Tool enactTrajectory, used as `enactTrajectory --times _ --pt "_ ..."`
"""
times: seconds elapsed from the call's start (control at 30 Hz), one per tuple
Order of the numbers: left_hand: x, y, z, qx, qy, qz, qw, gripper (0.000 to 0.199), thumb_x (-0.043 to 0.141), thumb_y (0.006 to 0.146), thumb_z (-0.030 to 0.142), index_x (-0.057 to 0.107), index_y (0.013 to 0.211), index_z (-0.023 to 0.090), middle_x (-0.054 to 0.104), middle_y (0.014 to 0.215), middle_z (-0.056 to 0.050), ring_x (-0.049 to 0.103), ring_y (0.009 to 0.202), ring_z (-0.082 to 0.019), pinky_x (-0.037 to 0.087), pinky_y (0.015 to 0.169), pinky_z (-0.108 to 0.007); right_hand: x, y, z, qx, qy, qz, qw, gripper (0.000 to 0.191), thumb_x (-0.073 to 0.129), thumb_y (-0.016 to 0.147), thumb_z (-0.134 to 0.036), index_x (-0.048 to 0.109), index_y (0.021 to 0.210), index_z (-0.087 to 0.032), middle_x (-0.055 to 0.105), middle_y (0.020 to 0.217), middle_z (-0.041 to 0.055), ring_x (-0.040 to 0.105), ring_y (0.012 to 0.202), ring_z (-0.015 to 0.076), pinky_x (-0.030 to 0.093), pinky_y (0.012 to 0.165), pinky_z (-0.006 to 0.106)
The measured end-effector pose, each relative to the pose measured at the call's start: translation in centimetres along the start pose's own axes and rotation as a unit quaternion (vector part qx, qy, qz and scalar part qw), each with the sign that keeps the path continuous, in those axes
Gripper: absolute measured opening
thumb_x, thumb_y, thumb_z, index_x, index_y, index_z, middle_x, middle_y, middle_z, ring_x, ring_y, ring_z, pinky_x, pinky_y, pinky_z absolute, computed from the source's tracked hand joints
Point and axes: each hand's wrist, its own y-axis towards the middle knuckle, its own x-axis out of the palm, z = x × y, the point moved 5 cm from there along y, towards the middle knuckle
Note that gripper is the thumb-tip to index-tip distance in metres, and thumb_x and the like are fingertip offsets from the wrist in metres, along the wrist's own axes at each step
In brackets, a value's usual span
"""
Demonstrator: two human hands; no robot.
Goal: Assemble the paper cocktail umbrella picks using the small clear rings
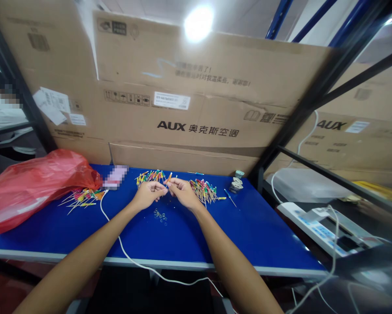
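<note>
Above the blue table (189, 244), my left hand (150, 194) and my right hand (182, 192) meet with fingertips pinched around a thin stick with an orange top (169, 177). Behind my left hand is a bunch of colourful-topped sticks (153, 175). Beside my right hand rests another pile of such sticks (205, 191), with red, green, yellow and white tips. Several small pale rings (161, 216) lie scattered nearer to me, below my hands.
A red plastic bag (48, 183) covers the left side, beside more sticks (84, 198) and a phone-like object (116, 176) with a white cable. Small round containers (237, 183) and a thin blue tool (230, 197) sit right. Cardboard (196, 131) stands behind.
</note>
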Motion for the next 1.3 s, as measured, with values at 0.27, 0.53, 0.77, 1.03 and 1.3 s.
enactTrajectory --times 0.27,0.53,0.77,1.03,1.3 --pt "-0.1 0.2 0.0 -0.001 0.008 0.001 1.000 0.028 0.079 0.077 0.041 0.073 0.085 0.015 0.074 0.070 -0.004 0.061 0.052 -0.013 0.051 0.048 -0.024 0.2 -0.2 -0.2 -0.004 -0.011 -0.005 1.000 0.039 0.060 0.091 -0.055 0.069 0.102 -0.019 0.055 0.065 -0.0022 0.046 0.058 0.0129 0.037 0.054 0.024" --pt "0.2 0.0 0.2 -0.009 0.046 -0.035 0.998 0.034 0.077 0.079 0.041 0.077 0.102 0.015 0.073 0.070 -0.003 0.062 0.055 -0.014 0.049 0.051 -0.024 -0.3 0.4 0.2 -0.035 -0.070 0.095 0.992 0.035 0.064 0.085 -0.054 0.064 0.080 -0.020 0.065 0.075 0.0011 0.058 0.068 0.0160 0.048 0.065 0.027" --pt "0.1 -0.2 0.5 0.052 0.213 -0.041 0.975 0.032 0.071 0.085 0.041 0.078 0.109 0.022 0.078 0.094 -0.006 0.066 0.069 -0.017 0.051 0.066 -0.027 -6.8 -0.5 -0.2 -0.013 -0.149 0.241 0.959 0.035 0.060 0.089 -0.043 0.065 0.113 -0.019 0.073 0.082 0.0059 0.066 0.075 0.0211 0.049 0.075 0.033" --pt "-0.5 -0.2 0.3 0.065 0.234 -0.006 0.970 0.029 0.068 0.087 0.041 0.078 0.107 0.022 0.078 0.093 -0.005 0.065 0.068 -0.017 0.051 0.067 -0.027 -12.7 -2.7 -1.9 0.020 -0.431 0.276 0.859 0.017 0.060 0.085 -0.028 0.071 0.096 -0.020 0.075 0.078 0.0040 0.069 0.075 0.0211 0.046 0.073 0.029" --pt "-0.3 -0.3 0.7 0.071 0.241 -0.011 0.968 0.025 0.068 0.086 0.038 0.079 0.101 0.022 0.078 0.091 -0.005 0.065 0.070 -0.018 0.051 0.069 -0.028 -12.6 -2.7 -0.9 0.039 -0.473 0.221 0.852 0.008 0.064 0.079 -0.020 0.072 0.081 -0.022 0.074 0.080 0.0059 0.066 0.079 0.0217 0.044 0.070 0.027"
